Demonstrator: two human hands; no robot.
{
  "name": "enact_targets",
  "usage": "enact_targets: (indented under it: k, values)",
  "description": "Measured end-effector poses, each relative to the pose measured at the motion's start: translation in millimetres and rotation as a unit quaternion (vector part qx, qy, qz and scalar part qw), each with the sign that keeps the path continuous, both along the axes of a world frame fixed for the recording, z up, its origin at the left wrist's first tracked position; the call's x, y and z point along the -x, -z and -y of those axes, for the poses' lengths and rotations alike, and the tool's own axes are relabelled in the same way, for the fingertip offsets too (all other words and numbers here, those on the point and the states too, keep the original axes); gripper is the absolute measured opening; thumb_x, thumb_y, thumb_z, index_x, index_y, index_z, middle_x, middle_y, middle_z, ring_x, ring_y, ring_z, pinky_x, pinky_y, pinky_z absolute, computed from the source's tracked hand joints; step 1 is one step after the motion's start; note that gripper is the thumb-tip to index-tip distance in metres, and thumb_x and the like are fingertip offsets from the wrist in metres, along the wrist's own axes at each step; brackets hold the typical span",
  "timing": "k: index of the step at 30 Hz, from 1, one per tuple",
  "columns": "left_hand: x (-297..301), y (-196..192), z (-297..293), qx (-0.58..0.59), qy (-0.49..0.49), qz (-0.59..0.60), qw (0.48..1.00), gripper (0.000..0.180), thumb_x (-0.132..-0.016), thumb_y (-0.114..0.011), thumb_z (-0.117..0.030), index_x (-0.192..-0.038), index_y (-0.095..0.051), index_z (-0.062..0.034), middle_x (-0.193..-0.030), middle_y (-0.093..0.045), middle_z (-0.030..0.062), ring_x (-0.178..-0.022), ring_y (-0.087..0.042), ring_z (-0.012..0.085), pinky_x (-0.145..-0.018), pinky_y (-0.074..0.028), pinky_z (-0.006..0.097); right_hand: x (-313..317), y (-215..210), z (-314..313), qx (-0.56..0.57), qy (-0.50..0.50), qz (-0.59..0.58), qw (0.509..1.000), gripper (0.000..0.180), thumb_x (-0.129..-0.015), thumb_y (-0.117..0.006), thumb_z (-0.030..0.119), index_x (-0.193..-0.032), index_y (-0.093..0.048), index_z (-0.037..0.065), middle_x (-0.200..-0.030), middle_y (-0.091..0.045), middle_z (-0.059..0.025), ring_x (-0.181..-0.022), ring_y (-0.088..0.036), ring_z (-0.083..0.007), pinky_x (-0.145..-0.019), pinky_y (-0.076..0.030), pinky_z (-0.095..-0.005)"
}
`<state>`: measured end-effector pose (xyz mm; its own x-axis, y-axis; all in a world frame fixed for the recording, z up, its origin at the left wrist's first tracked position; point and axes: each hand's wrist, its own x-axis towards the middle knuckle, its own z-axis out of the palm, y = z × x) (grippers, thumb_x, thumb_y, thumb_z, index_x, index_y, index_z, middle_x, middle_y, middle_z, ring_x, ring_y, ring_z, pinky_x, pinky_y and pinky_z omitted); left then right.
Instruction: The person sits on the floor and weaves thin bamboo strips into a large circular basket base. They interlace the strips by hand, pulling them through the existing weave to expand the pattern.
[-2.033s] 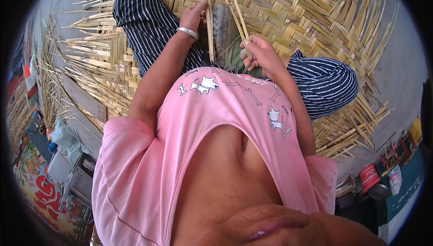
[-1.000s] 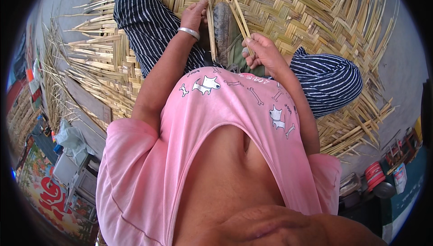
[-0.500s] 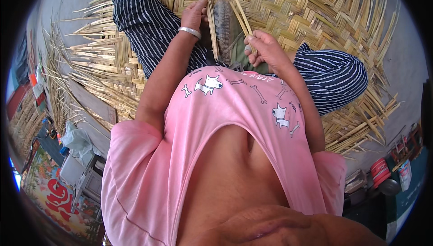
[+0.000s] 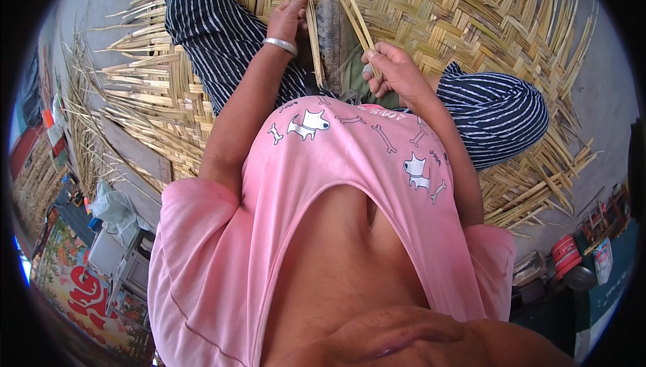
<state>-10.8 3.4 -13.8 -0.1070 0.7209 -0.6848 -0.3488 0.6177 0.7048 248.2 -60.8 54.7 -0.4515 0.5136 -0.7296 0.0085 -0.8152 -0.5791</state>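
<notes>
A woven reed mat (image 4: pixel 431 23) lies under my legs, its herringbone pattern running beyond the upper edge. My left hand (image 4: pixel 287 20), a silver bangle at the wrist, pinches a long split reed strip (image 4: pixel 313 44) between thumb and fingers; the strip's near end hangs toward my lap. To its right, my right hand (image 4: pixel 396 69) is closed on a pair of pale reed strips (image 4: pixel 352 15), which run up and away over the mat. A ring shows on one finger. Between both hands is a worn shoe sole (image 4: pixel 330 34).
Loose reed ends stick out along the mat's left side, beside scattered stalks (image 4: pixel 86 91) and a flat board (image 4: pixel 145 148). A pale plastic bag (image 4: pixel 116 202) rests at lower left. At lower right stand a red container (image 4: pixel 566 252) and a dark round object (image 4: pixel 579 278).
My left hand has shifted slightly to the left and up with its strip. The right hand has barely moved, still gripping the pair.
</notes>
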Motion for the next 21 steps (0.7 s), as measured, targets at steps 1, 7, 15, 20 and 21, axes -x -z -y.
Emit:
enact_targets:
  k: [1, 7, 15, 20, 21]
  values:
    - [0.0, 0.1, -0.1, 0.001, 0.001, 0.001, 1.0, 0.034, -0.094, -0.076, -0.038, -0.076, -0.057, -0.016, -0.062, -0.055, -0.005, -0.046, -0.051, 0.0087, -0.042, -0.041, 0.024, 0.1, 0.1, 0.1, -0.001, 0.0, 0.001, 1.0, 0.023, -0.106, -0.053, 0.029, -0.11, -0.058, 0.007, -0.084, -0.063, -0.0033, -0.057, -0.059, -0.0044, -0.051, -0.051, -0.0191]
    - [-1.6, -1.5, 0.5, -0.009, -0.002, 0.001, 1.0, 0.035, -0.094, -0.075, -0.038, -0.075, -0.057, -0.0157, -0.062, -0.056, -0.0049, -0.047, -0.051, 0.0081, -0.042, -0.041, 0.023, 1.0, -0.1, 0.2, -0.002, 0.004, 0.006, 1.0, 0.024, -0.106, -0.054, 0.029, -0.11, -0.059, 0.006, -0.083, -0.064, -0.0037, -0.056, -0.059, -0.0044, -0.05, -0.051, -0.0193]
    - [-0.1, -1.1, 0.8, -0.011, 0.008, -0.002, 1.0, 0.033, -0.095, -0.075, -0.038, -0.076, -0.06, -0.0153, -0.062, -0.056, -0.0057, -0.048, -0.052, 0.0064, -0.044, -0.041, 0.021, 1.1, 1.0, 0.7, -0.008, 0.004, 0.005, 1.0, 0.026, -0.106, -0.054, 0.03, -0.111, -0.059, 0.005, -0.083, -0.064, -0.0036, -0.056, -0.059, -0.0044, -0.049, -0.051, -0.0195]
    - [1.0, 3.0, 0.0, -0.012, 0.008, 0.007, 1.0, 0.033, -0.095, -0.075, -0.037, -0.075, -0.06, -0.0152, -0.062, -0.057, -0.0053, -0.048, -0.052, 0.0068, -0.044, -0.041, 0.021, 1.6, 0.0, 0.0, -0.009, 0.001, 0.005, 1.0, 0.028, -0.107, -0.053, 0.03, -0.112, -0.058, 0.004, -0.084, -0.064, -0.0034, -0.056, -0.059, -0.0043, -0.05, -0.051, -0.0194]
    - [1.0, 2.9, 0.1, -0.01, 0.007, 0.007, 1.0, 0.033, -0.095, -0.075, -0.037, -0.075, -0.061, -0.0151, -0.062, -0.057, -0.0052, -0.047, -0.052, 0.0069, -0.044, -0.041, 0.021, 1.5, 0.3, 0.1, -0.01, 0.001, 0.007, 1.0, 0.028, -0.107, -0.053, 0.03, -0.113, -0.058, 0.003, -0.084, -0.064, -0.0034, -0.057, -0.059, -0.0043, -0.05, -0.051, -0.0195]
